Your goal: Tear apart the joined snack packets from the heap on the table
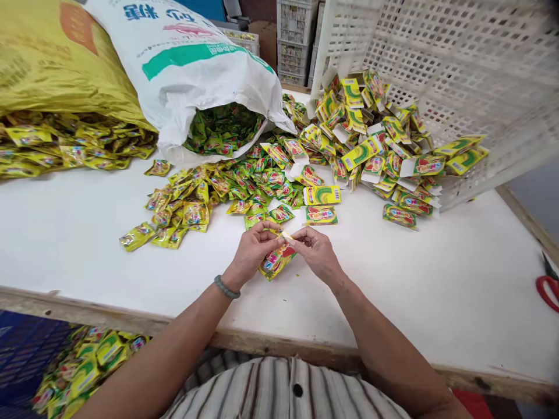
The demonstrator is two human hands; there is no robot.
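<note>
Between my two hands is a small printed candy box [276, 263], yellow and green with red fruit, tilted above the white tabletop. My left hand [257, 251] pinches its upper left end, and my right hand [318, 254] pinches the upper right end, around a pale flap. Whether anything is inside the box cannot be seen. Just beyond my fingers lie green candy sachets [282, 213] and two flat-lying boxes, one yellow [322, 195] and one green [321, 215]. To the left spreads a heap of yellow sachets [195, 214].
A white woven sack [196, 75] spills green sachets, beside a yellow bag [65, 64]. At the right a tipped white crate [463, 75] pours out many boxes [362, 151]. Red-handled scissors [548, 285] lie at the right edge. A blue basket [26, 355] with filled boxes stands below left.
</note>
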